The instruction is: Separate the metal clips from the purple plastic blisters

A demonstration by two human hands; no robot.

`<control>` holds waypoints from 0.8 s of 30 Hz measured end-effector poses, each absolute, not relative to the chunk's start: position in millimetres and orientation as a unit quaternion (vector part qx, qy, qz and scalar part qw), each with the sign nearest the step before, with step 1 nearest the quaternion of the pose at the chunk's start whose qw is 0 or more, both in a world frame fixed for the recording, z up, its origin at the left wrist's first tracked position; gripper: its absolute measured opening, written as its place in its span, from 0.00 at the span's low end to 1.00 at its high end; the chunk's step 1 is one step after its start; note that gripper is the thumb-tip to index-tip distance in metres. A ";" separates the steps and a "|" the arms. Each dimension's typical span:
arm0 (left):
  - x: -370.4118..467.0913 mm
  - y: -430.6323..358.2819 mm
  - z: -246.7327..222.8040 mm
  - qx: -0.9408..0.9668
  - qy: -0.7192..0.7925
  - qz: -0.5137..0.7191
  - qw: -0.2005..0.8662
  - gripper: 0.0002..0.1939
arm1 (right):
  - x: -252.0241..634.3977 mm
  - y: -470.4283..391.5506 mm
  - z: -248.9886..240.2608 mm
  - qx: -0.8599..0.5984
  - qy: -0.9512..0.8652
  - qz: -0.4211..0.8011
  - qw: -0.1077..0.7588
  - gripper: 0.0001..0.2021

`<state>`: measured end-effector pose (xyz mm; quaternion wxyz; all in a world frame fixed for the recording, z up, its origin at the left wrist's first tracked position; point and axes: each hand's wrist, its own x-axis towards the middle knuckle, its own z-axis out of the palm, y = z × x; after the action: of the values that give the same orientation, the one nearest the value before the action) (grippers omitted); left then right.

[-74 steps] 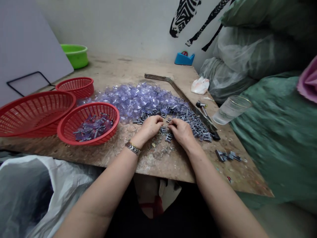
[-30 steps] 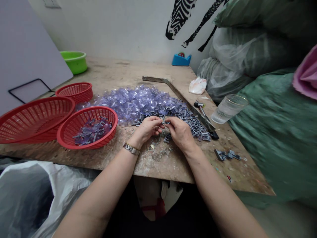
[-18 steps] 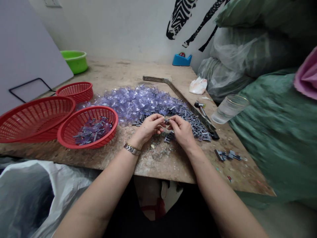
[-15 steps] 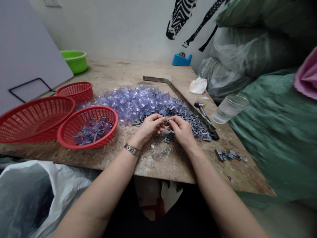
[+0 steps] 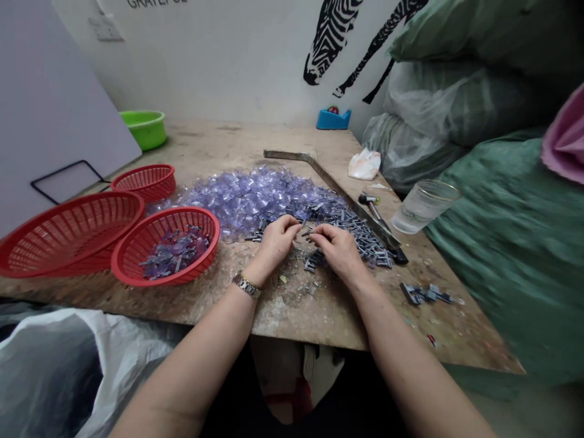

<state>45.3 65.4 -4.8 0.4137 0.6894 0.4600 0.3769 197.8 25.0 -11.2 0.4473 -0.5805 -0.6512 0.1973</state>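
Left hand (image 5: 277, 238): fingertips together; cannot tell if gripping.
Right hand (image 5: 336, 246): fingers curled; grip also unclear.
Small grey ladder-shaped plastic parts (image 5: 361, 237): heaped beside right hand; likely light, stiff; best pinched by edges.

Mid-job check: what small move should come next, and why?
I'd probably dip the right hand to the small grey parts on the bench: they lie right beside it, seemingly easy to reach. Whether it pinches one now, I can't tell.

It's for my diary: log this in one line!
left hand, right hand: apart, holds unclear | small grey plastic pieces: nearby | purplish translucent plastic heap: beyond
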 end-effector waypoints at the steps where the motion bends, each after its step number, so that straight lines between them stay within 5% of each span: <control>1: 44.2 68.1 -2.3 0.717 0.480 0.370 0.344 0.04 | 198.8 25.9 -11.7 -0.584 -0.648 0.195 0.448 0.07; 5: 41.5 76.6 13.7 0.787 0.548 0.257 0.119 0.11 | 202.1 28.3 -12.1 -0.590 -0.636 0.184 0.462 0.07; 10: 44.3 94.0 30.9 0.780 0.595 0.191 -0.010 0.16 | 202.0 28.2 -10.4 -0.578 -0.647 0.161 0.471 0.06; 24: 38.1 135.2 23.8 0.789 0.599 0.135 -0.012 0.14 | 199.8 26.4 -11.0 -0.567 -0.675 0.141 0.450 0.06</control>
<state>38.1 135.2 23.8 -0.0122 0.7889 0.5994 0.1349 199.8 26.4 -11.0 0.4502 -0.5667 -0.6755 0.1410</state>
